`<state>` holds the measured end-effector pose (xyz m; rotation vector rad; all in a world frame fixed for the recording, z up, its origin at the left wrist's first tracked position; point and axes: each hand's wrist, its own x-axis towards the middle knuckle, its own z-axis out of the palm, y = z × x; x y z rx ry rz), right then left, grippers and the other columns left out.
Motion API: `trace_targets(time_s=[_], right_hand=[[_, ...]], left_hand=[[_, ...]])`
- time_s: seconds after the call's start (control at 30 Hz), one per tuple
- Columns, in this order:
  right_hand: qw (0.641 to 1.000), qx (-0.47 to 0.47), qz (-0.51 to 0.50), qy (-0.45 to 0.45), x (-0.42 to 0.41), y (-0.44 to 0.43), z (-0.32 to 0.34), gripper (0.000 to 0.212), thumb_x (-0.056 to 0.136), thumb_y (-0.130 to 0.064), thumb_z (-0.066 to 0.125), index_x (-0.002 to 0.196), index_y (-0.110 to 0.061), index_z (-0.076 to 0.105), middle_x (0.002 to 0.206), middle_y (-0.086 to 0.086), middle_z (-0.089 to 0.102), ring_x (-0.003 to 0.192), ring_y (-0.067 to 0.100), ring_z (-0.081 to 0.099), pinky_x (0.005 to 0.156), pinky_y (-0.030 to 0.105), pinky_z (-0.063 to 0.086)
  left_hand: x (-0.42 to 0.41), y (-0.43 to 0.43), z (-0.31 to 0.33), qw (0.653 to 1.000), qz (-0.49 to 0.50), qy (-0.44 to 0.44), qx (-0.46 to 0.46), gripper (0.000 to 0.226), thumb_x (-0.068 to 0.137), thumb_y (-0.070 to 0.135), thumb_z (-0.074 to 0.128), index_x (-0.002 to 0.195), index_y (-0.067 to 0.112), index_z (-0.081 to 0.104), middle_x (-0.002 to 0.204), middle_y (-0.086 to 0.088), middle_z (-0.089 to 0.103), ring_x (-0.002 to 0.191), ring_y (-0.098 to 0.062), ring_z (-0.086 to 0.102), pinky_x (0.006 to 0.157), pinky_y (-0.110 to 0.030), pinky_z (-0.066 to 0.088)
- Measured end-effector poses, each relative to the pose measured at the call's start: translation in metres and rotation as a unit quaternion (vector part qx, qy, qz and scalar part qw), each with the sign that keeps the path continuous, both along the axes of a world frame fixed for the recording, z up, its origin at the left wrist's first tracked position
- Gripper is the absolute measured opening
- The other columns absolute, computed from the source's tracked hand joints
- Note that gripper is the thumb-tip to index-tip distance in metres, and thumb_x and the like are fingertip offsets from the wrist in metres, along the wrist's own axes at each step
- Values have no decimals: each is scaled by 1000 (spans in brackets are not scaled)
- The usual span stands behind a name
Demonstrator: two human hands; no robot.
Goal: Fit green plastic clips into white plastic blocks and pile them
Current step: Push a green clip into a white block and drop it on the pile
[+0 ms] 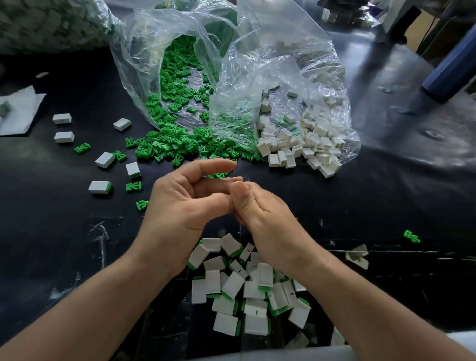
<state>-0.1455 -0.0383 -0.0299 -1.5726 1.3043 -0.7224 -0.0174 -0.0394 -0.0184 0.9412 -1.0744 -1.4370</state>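
Head view, from the left: a white folded cloth [18, 112] lies on the black table top [57, 227]. Beside it 6 scattered white rectangular plastic blocks [104, 160] lie apart from each other, some with a green edge showing, and a few single clips lie among them.

Further right, a clear plastic bag [146, 62] lies open toward the person, and small green plastic clips [173, 146] spill out of its mouth onto the table. Touching it on the right, a second clear plastic bag [322, 77] holds empty white plastic blocks [298, 148].

Below the bags, the 2 hands meet above the table. The left hand [178, 209] has its fingers curved, with the index finger stretched forward above the thumb. The right hand [268, 217] has its fingers curled inward and its thumb against the left thumb. I cannot tell what either hand holds.

Under the wrists, near the table edge, lies a pile of white blocks fitted with green clips [243, 288]. Far right, 1 lone green clip [411, 236] lies alone, and a dark blue cylinder [454, 64] leans at the upper right.
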Motion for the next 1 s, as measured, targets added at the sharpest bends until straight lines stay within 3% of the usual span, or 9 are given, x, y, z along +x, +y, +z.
trace_targets(time_s=[0.23, 0.33, 0.4, 0.5, 0.57, 0.63, 0.73, 0.83, 1.0], right_hand=[[1000, -6, 1, -16, -2, -1, -1, 66, 78, -62, 22, 115, -22, 58, 104, -9, 61, 98, 3, 55, 89, 33, 45], [999, 2, 13, -48, -2, -3, -1, 64, 82, -60, 25, 111, -16, 62, 84, -13, 56, 72, -4, 50, 70, 22, 38], [999, -1, 18, -47, -5, -5, 1, 67, 82, -62, 24, 97, -12, 66, 71, -9, 52, 60, 1, 44, 63, 23, 34], [1000, -24, -8, 3, -13, -10, 8, 65, 75, -71, 21, 60, -26, 64, 52, -10, 52, 50, 0, 44, 57, 19, 34], [994, -67, -48, 71, -21, -17, 11, 58, 78, -69, 25, 55, -29, 62, 49, -13, 53, 49, -2, 46, 53, 16, 32], [981, -107, -91, 136, -31, -25, 8, 46, 88, -55, 41, 67, -21, 62, 53, -10, 52, 55, 2, 47, 53, 21, 34], [957, -144, -149, 202, -44, -37, 2, 17, 90, -33, 55, 93, -20, 66, 69, -11, 50, 70, 10, 48, 64, 24, 35], [935, -155, -190, 255, -54, -47, -3, 34, 92, -25, 53, 125, -24, 56, 93, -3, 48, 93, 16, 50, 78, 21, 32], [921, -140, -163, 326, -57, -56, -10, 49, 95, -24, 48, 142, -30, 35, 115, 9, 46, 109, 25, 45, 89, 34, 36]], left_hand=[[-1, 0, 1, 1000, 2, 21, 9, 37, 59, -5, 63, 93, 9, 64, 77, -9, 74, 71, -16, 71, 59, -20, 53], [1, 0, 3, 999, -17, 40, 12, 43, 54, -2, 67, 96, 7, 62, 73, -10, 73, 60, -19, 68, 53, -21, 53], [3, -1, 3, 999, -21, 34, 11, 48, 55, -8, 72, 99, 6, 61, 73, -9, 72, 57, -18, 66, 54, -21, 53], [5, -3, 3, 1000, -15, 10, 4, 49, 54, 4, 75, 101, 10, 63, 75, -6, 73, 63, -16, 66, 60, -20, 53], [5, -3, 3, 1000, -20, -2, 1, 46, 52, 6, 76, 97, 12, 65, 75, -6, 73, 66, -14, 69, 61, -17, 52], [5, 0, 4, 999, -42, -23, -10, 41, 53, -2, 77, 90, 17, 69, 73, -7, 73, 66, -13, 69, 59, -16, 52], [3, 5, 6, 992, -106, -65, -20, 31, 58, 9, 72, 87, 19, 73, 73, -8, 73, 65, -11, 68, 56, -15, 50], [3, 4, 6, 990, -102, -95, -18, 39, 50, 20, 87, 87, 22, 73, 77, -6, 73, 70, -9, 68, 60, -14, 50], [5, 1, 6, 996, -42, -72, -12, 34, 52, 35, 69, 83, 19, 70, 74, -4, 73, 74, -12, 70, 62, -17, 53]])
